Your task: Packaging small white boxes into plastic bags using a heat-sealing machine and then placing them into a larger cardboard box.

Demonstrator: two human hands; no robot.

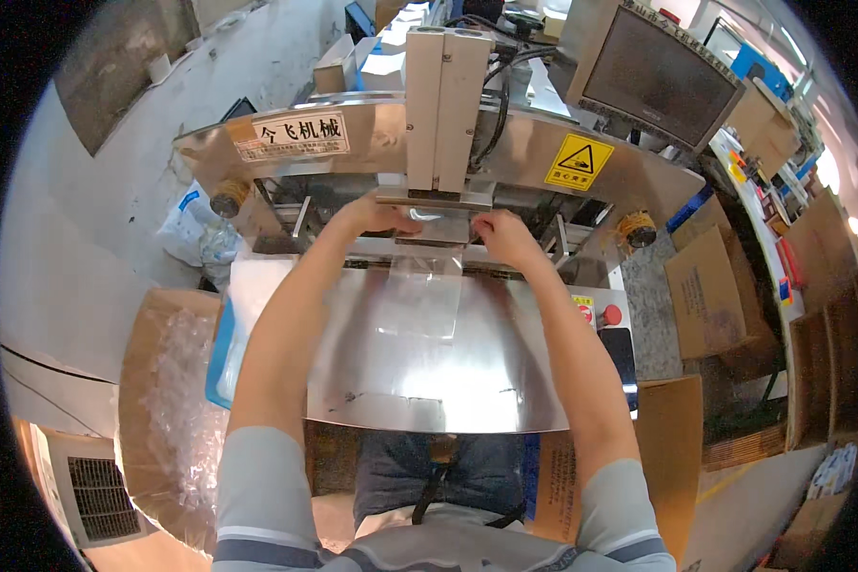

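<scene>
A shiny steel table (419,372) fronts a metal sealing machine (448,143) in a cluttered workshop, with a dark screen (660,76) above to the right and cardboard boxes (710,291) along the right side. A box of clear plastic bags (176,400) stands at the lower left. A clear plastic bag (419,291) lies flat on the table, its top edge under the machine's bar. The left hand (377,214) and right hand (505,236) pinch the bag's upper corners, fingers closed on the film, one at each side.
</scene>
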